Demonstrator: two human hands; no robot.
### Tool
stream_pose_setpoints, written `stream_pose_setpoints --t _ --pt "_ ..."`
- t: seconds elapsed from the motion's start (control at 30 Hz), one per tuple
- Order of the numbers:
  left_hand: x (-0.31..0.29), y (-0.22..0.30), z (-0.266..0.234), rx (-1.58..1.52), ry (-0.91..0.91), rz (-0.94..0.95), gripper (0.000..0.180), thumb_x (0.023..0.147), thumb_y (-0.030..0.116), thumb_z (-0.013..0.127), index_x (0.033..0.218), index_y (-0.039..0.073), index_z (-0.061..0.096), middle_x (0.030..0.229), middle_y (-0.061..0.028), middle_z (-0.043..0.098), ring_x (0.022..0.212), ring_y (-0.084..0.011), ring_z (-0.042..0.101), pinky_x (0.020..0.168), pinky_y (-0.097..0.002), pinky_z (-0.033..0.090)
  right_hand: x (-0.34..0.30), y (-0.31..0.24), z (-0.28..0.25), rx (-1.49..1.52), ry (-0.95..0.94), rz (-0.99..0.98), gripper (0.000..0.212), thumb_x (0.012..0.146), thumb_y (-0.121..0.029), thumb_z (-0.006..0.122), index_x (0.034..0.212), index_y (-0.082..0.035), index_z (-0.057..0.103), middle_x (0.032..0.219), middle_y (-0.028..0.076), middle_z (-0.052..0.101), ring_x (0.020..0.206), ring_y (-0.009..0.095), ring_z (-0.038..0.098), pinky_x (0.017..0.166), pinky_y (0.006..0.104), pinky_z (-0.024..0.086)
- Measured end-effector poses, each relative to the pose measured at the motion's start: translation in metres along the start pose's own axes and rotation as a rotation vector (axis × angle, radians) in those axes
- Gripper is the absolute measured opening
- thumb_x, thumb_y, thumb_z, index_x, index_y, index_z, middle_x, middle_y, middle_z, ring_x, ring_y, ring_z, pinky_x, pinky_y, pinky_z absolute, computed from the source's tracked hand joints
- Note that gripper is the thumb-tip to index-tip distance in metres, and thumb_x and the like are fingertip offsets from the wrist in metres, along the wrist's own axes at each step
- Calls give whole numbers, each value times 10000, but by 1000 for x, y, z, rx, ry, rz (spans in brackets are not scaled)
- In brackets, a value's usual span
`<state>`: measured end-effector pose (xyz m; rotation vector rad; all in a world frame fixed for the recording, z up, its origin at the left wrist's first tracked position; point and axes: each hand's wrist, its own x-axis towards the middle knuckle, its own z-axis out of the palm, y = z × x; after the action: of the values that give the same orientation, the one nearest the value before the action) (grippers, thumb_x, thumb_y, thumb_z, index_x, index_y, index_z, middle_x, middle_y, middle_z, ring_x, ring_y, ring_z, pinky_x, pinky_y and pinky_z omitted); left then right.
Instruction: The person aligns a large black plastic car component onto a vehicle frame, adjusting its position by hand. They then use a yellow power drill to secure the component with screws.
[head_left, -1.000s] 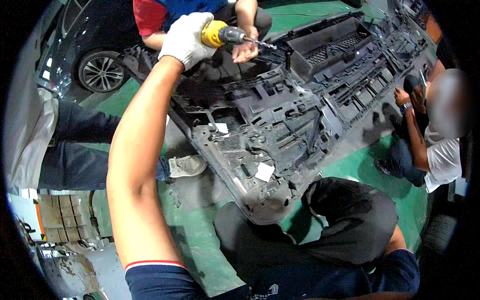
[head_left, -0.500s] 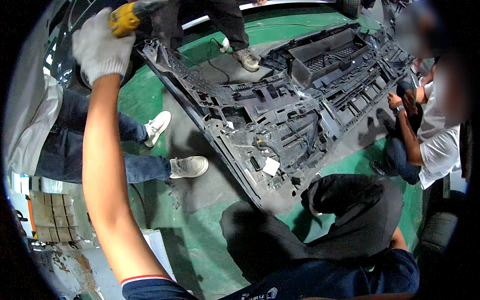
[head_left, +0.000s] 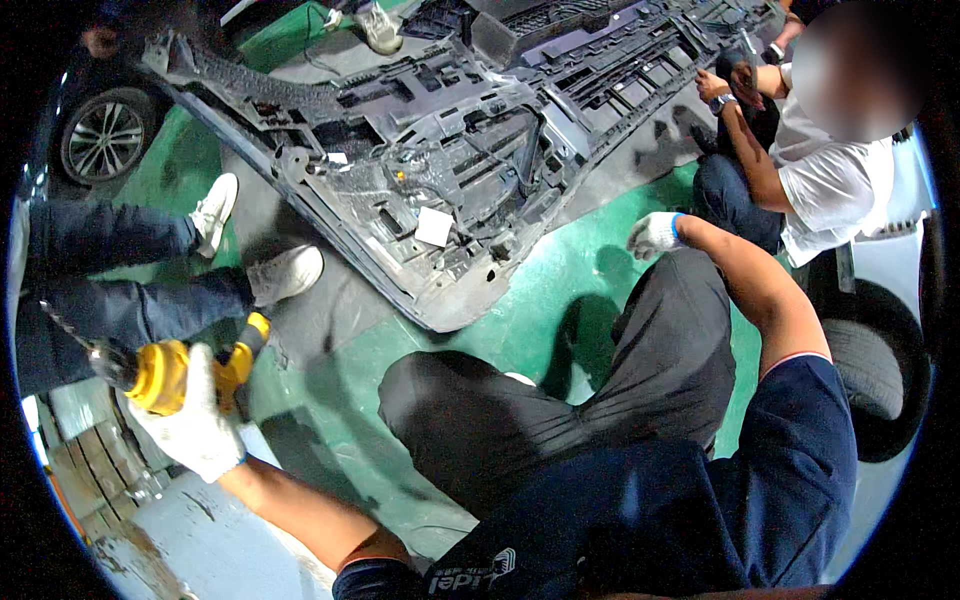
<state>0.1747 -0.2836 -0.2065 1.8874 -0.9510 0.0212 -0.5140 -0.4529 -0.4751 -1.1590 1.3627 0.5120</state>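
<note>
My left hand (head_left: 200, 430), in a white knit glove, is closed around a yellow and black cordless drill (head_left: 165, 378) at the lower left. A long bit (head_left: 62, 325) sticks out of its chuck toward the upper left. Beyond my right knee, my gloved right hand (head_left: 655, 236) hangs with loosely curved fingers and nothing visible in it. Past my knees lies a large black car bumper (head_left: 470, 150), its ribbed inner side facing up. A white square label (head_left: 433, 227) sits near its closest corner. Neither hand touches the bumper.
A person in dark trousers and white shoes (head_left: 285, 275) is at left, close to the drill. Another in a white shirt (head_left: 840, 195) crouches at right by the bumper. A car wheel (head_left: 108, 135) stands at far left, a loose tyre (head_left: 865, 370) at right. Boxes (head_left: 95, 460) stack at lower left.
My left hand has swung down from the upper left to the lower left with the drill. My right hand has come into view. The whole view has shifted, bringing the bumper higher in it.
</note>
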Motion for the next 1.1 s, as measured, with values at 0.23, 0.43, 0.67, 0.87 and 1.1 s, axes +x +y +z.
stream_pose_setpoints --t 0.23,0.43,0.67,0.87,1.1 --pt "-133 -66 10 -62 -98 -231 580 780 112 931 1257 42 608 1131 -67 703 1020 -185 681 955 -360 563 111 -56 12 -420 -507 -12 348 942 -281 752 1234 -93 775 1169 42 774 1050 191 700 933 382 551" --pt "-255 -27 49 -233 -50 -584 493 774 31 905 1164 39 603 1020 -60 680 894 -184 678 852 -368 581 143 -95 88 -797 -502 -631 506 880 -350 762 1345 -156 721 1312 145 728 1244 327 663 1091 466 491" --pt "-334 27 68 -508 -128 -879 265 849 99 861 1038 28 688 932 -65 699 829 -199 694 758 -358 587 -68 -191 182 -657 35 -1452 779 743 -478 860 1326 -40 587 1088 231 724 1091 434 699 898 545 553" --pt "-349 93 71 -481 -414 -903 440 820 25 872 1167 42 601 1025 -74 730 905 -210 732 831 -370 617 -113 -118 227 -1003 75 -1327 1034 761 -384 861 1565 40 368 1005 174 718 925 362 724 824 439 559" --pt "-346 138 63 -475 -774 -907 235 869 159 847 1044 68 719 908 -13 729 737 -110 654 631 -263 507 -158 -69 195 -756 166 -1280 1013 681 -220 907 1521 70 420 1060 237 654 974 427 665 839 508 548"
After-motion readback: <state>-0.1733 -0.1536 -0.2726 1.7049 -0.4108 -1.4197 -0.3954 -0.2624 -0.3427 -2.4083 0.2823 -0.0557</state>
